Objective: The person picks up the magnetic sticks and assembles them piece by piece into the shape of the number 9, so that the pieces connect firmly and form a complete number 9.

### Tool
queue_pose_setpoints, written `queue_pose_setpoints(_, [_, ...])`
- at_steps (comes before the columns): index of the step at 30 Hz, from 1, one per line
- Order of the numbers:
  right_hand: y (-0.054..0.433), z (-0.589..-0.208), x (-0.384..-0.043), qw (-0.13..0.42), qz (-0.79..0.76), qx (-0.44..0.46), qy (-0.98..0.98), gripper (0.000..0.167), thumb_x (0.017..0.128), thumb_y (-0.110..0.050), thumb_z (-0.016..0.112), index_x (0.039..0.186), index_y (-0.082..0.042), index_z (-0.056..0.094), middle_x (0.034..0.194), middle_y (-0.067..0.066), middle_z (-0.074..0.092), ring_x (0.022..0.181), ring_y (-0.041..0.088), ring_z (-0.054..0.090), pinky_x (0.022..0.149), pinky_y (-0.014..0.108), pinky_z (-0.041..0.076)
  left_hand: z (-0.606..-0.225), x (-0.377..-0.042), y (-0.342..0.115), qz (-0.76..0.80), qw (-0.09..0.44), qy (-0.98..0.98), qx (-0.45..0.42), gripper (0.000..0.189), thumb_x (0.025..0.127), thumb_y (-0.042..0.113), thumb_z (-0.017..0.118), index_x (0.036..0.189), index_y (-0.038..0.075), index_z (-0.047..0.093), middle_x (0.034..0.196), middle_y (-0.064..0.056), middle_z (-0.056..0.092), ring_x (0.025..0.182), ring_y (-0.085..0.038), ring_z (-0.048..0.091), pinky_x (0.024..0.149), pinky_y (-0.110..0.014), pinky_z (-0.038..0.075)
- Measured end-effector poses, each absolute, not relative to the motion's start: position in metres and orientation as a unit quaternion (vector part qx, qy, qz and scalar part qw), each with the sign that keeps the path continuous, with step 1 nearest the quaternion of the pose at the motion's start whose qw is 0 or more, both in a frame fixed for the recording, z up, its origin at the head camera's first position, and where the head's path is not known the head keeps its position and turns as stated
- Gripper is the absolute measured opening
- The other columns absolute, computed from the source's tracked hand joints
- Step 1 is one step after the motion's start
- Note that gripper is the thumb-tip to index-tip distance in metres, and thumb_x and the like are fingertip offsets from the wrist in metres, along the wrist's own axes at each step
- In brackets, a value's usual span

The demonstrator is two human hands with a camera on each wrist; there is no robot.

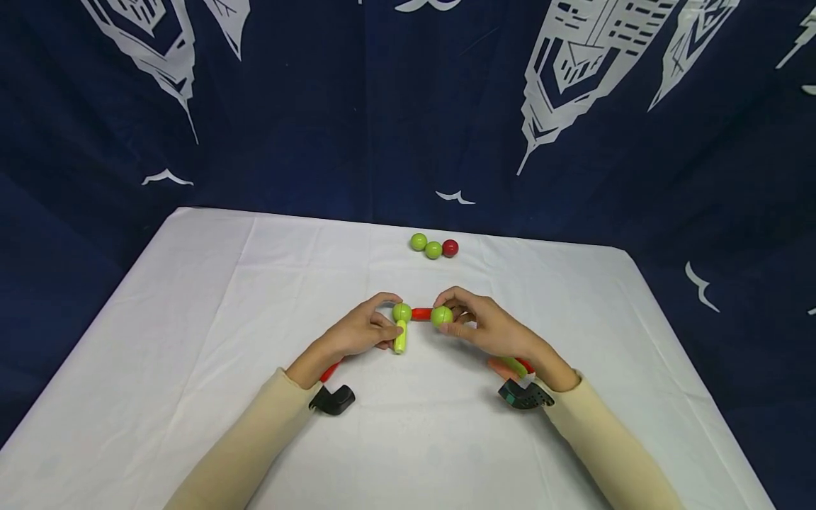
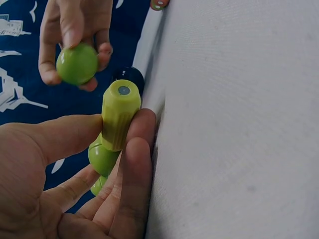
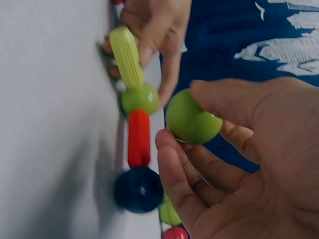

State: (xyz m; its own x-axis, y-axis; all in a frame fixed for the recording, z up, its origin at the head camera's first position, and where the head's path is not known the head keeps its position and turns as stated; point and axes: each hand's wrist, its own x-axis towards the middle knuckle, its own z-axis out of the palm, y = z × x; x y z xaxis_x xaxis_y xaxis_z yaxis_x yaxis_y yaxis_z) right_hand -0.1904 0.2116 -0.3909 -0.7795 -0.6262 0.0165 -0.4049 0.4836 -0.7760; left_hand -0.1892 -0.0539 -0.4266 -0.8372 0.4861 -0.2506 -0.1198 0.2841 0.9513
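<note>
My left hand pinches a yellow-green rod between thumb and fingers; a small grey disc shows on the rod's near end. That rod joins a green ball. From the same ball a red rod runs to a dark blue ball, which the head view hides behind my right hand's ball. My right hand holds a loose green ball between thumb and fingertips, above the blue ball and apart from the joined pieces.
Two green balls and a red ball lie together toward the back of the white-covered table. Beside my left wrist is a red piece; orange, green and red pieces lie partly hidden under my right wrist. A dark blue cloth hangs behind.
</note>
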Motion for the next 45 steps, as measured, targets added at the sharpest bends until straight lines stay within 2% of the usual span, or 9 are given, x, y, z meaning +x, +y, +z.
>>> queue_pose_setpoints(7, [0.199,-0.404,-0.173,0.154,-0.398,-0.333,0.841,0.031,0.089,-0.008,0.075,0.115,-0.012,0.059,0.108,0.001,0.065,0.096,0.019,0.064,0.087,0.035,0.055,-0.429,-0.189,-0.053,0.593,0.245,0.757,0.123,0.054,0.095,0.008,0.068,0.142,0.009,0.043,0.093,-0.012,0.071,0.073,-0.015,0.065,0.071,-0.028,0.055])
queue_pose_setpoints(11, [0.192,-0.409,-0.167,0.162,-0.402,-0.336,0.836,0.032,0.087,-0.008,0.076,0.114,-0.011,0.059,0.111,0.004,0.063,0.094,0.018,0.066,0.084,0.033,0.057,-0.429,-0.188,-0.052,0.596,0.240,0.756,0.125,0.054,0.094,0.008,0.069,0.142,0.008,0.044,0.091,-0.012,0.071,0.071,-0.015,0.064,0.070,-0.027,0.054])
queue_pose_setpoints(19, [0.179,-0.418,-0.161,0.154,-0.399,-0.348,0.834,0.030,0.088,-0.012,0.078,0.113,-0.009,0.061,0.113,0.005,0.063,0.085,0.015,0.066,0.079,0.031,0.058,-0.427,-0.186,-0.051,0.588,0.231,0.765,0.125,0.053,0.095,0.008,0.068,0.142,0.009,0.044,0.091,-0.011,0.071,0.071,-0.015,0.065,0.070,-0.026,0.052])
queue_pose_setpoints(27, [0.172,-0.419,-0.157,0.133,-0.378,-0.341,0.850,0.031,0.085,-0.014,0.081,0.109,-0.011,0.061,0.108,0.001,0.063,0.082,0.012,0.063,0.076,0.028,0.058,-0.428,-0.185,-0.051,0.584,0.223,0.770,0.129,0.053,0.095,0.008,0.068,0.142,0.008,0.044,0.091,-0.012,0.071,0.071,-0.014,0.065,0.070,-0.026,0.052])
queue_pose_setpoints(34, [0.168,-0.419,-0.153,0.122,-0.353,-0.360,0.855,0.032,0.086,-0.017,0.080,0.115,-0.016,0.066,0.107,-0.006,0.060,0.088,0.014,0.062,0.078,0.026,0.055,-0.428,-0.185,-0.050,0.580,0.224,0.775,0.119,0.054,0.094,0.009,0.069,0.142,0.011,0.044,0.092,-0.012,0.071,0.072,-0.015,0.067,0.071,-0.027,0.052])
queue_pose_setpoints(45, [0.167,-0.417,-0.152,0.127,-0.334,-0.363,0.861,0.031,0.088,-0.019,0.079,0.118,-0.019,0.070,0.106,-0.008,0.059,0.088,0.013,0.061,0.081,0.025,0.054,-0.429,-0.185,-0.049,0.577,0.223,0.777,0.119,0.055,0.095,0.011,0.069,0.143,0.011,0.043,0.094,-0.012,0.071,0.073,-0.013,0.068,0.072,-0.027,0.053])
